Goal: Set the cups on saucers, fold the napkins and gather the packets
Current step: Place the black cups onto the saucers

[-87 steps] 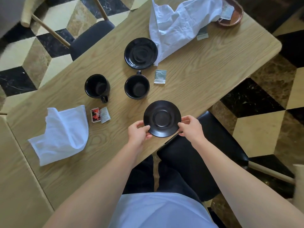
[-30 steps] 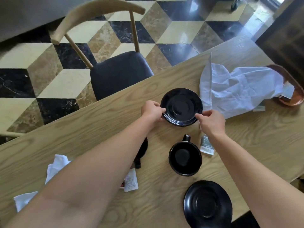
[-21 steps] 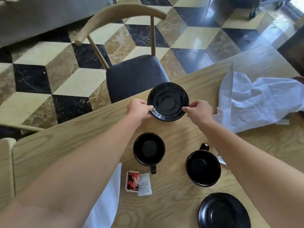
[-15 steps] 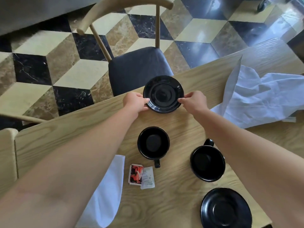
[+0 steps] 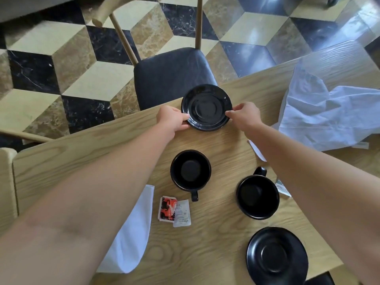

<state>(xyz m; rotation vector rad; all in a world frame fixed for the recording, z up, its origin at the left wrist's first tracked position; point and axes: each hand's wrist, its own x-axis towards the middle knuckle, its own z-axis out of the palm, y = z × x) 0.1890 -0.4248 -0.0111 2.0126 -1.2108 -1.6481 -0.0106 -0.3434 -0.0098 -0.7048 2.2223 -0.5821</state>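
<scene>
My left hand and my right hand pinch opposite rims of a black saucer at the table's far edge. Nearer me stand two empty black cups: one in the middle with its handle toward me, another to the right with its handle pointing away. A second black saucer lies at the near right. A red packet and a white packet lie side by side. One white napkin shows under my left arm, a crumpled one at the right.
The wooden table runs diagonally. A dark-cushioned wooden chair stands just beyond the far edge, behind the held saucer. Another packet peeks out beside my right forearm. A patterned tile floor lies beyond.
Both hands carried the far saucer from beside the crumpled napkin leftward to the table's far edge in front of the chair. My view shifted with it.
</scene>
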